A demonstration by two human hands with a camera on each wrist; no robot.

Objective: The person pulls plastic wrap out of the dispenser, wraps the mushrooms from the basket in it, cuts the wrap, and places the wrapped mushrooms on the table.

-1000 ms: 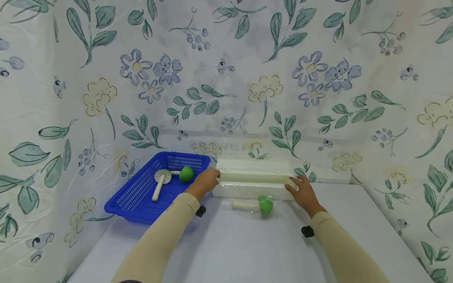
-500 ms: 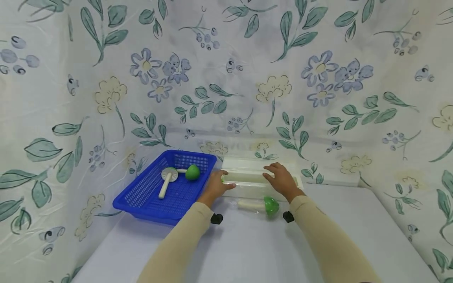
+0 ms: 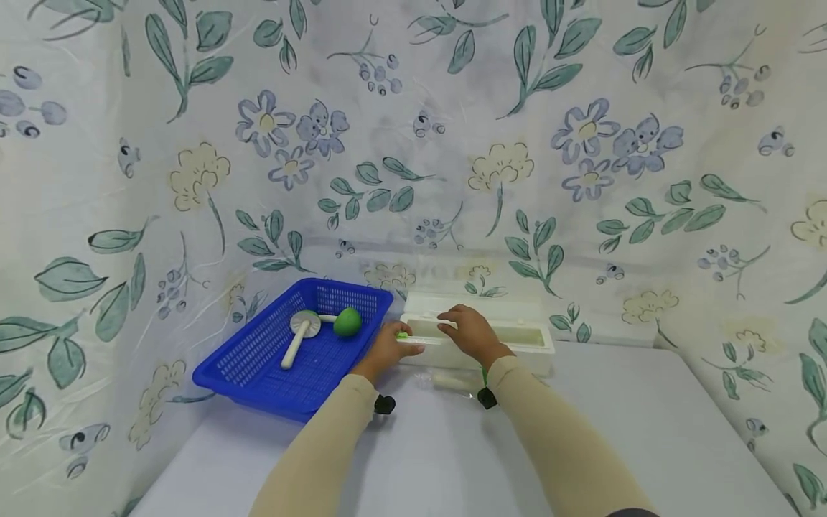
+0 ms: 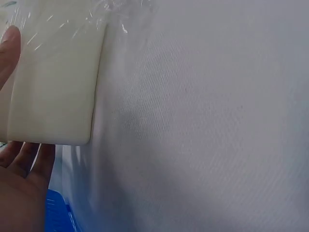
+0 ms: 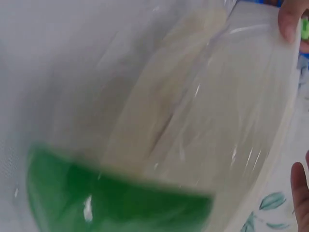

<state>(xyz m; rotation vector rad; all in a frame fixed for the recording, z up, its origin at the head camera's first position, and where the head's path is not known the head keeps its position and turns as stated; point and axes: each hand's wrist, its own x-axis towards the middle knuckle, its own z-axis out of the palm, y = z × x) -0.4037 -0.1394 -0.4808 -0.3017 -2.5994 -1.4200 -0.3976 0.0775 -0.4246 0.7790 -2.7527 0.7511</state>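
A long white box (image 3: 478,353) lies across the table with its lid (image 3: 474,305) raised. My left hand (image 3: 386,350) grips its left end, thumb on the front face in the left wrist view and fingers at the end wall. A small bright green piece (image 3: 403,334) shows by those fingers. My right hand (image 3: 474,334) hovers over the box's opening, fingers apart and holding nothing. In front of the box, under clear film (image 5: 178,154), lies a tool with a pale handle (image 3: 452,382) and a green domed head (image 5: 116,198); my right wrist mostly hides the head in the head view.
A blue perforated basket (image 3: 258,388) stands to the left. In it lie a white-handled tool with a round disc head (image 3: 305,324) and another with a green round head (image 3: 347,322). A flower-patterned sheet (image 3: 413,179) hangs behind the white table (image 3: 646,431).
My right hand has left the box's right end and moved left over its opening. My left hand has stayed at the left end, where the green piece now shows.
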